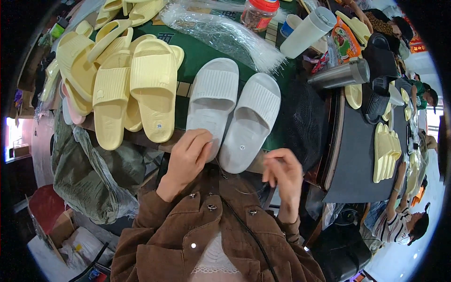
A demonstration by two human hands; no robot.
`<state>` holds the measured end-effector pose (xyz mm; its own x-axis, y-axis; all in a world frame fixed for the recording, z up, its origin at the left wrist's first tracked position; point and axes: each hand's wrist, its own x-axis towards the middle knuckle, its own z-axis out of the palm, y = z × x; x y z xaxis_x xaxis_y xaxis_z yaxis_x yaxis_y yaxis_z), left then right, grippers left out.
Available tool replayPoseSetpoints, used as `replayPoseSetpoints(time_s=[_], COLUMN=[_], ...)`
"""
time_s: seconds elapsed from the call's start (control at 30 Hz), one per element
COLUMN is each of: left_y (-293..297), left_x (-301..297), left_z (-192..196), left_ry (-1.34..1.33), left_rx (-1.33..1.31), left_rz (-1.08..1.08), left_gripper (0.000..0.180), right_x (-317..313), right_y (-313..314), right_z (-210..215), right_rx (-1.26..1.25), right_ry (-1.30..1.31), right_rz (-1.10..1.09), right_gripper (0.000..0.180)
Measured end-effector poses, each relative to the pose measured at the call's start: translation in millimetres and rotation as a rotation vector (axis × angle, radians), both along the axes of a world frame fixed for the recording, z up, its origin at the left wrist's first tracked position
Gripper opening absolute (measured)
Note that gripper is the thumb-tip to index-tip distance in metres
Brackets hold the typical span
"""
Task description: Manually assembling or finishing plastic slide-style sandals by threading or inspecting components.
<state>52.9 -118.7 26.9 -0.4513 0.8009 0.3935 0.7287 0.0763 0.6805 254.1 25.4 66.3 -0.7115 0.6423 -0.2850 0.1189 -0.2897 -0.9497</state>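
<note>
A pair of light grey slide slippers lies in front of me, toes pointing away: the left grey slipper (213, 89) and the right grey slipper (252, 122). My left hand (185, 157) is closed at the heel of the left slipper, fingers bunched against its edge; what they pinch is hidden. Just right of the right slipper's heel, my right hand (284, 176) is raised with bent fingers drawn together, slightly blurred. A faint thin strand (244, 191) curves below the slippers between my hands. Beyond the slippers lies a bundle of clear plastic strands (225, 35).
Pale yellow slippers (152, 89) are piled on the left. A red-lidded jar (259, 14), a white bottle (308, 32) and a steel flask (340, 73) stand or lie at the back right. A dark-topped table (350, 174) with more slippers runs along the right, people beside it.
</note>
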Motion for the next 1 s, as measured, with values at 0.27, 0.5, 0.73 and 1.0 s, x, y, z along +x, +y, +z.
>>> replayPoseSetpoints(time_s=[0.27,0.5,0.73,1.0], left_y=[27,58,86,105], left_x=[-4,-24,-32,-24], left_z=[-10,-24,-20,-35], left_ry=[-0.007,0.077,-0.038,-0.106], left_rx=[-0.167,-0.235,-0.485,-0.437], left_rz=[0.006,-0.101,-0.041,0.024], left_gripper=[0.051,0.081,0.061,0.038], right_x=[-29,-66,-93,-94], right_y=[-5,13,20,18], right_z=[-37,-60,-57,-62], right_rx=[-0.019,0.696,0.475,0.673], right_ry=[-0.129,-0.074,-0.121,-0.205], right_rz=[0.089,0.144,0.13,0.182], right_gripper=[0.024,0.042,0.038,0.033])
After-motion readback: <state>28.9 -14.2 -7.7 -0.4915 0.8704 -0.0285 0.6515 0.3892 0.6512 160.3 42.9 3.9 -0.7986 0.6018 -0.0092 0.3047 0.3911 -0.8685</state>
